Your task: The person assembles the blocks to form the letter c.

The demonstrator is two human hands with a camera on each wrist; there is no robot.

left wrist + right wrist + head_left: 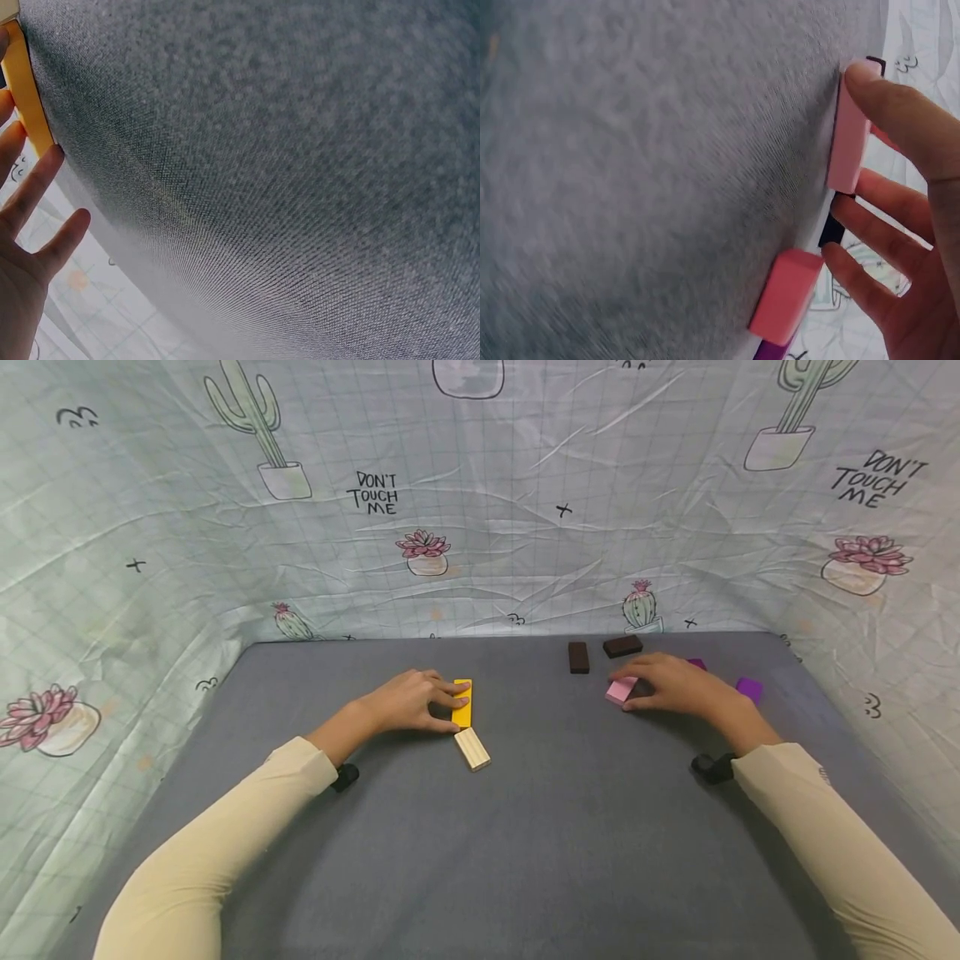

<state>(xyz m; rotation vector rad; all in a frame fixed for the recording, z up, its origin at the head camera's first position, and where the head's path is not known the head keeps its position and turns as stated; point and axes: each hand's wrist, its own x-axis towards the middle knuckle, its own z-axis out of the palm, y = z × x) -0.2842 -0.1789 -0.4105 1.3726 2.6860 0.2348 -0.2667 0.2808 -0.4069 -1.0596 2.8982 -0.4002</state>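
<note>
On the grey table, my left hand [408,702] rests its fingers on a yellow block [462,714], thumb by the near end. The left wrist view has those fingers [30,187] spread and fairly straight along the yellow block's side. A pale wooden block [472,749] lies at an angle just off the yellow block's near end. To the right, my right hand [667,685] pinches a light pink block [621,691] by its ends, between thumb and finger. A coral-pink block [786,296] beside the fingers shows in the right wrist view; my hand hides it from the head view.
Two dark brown blocks [578,657] lie near the table's back edge, beyond my right hand. Purple blocks [748,688] sit behind and right of that hand. A cloth printed with cacti [480,485] hangs around the back and sides of the table.
</note>
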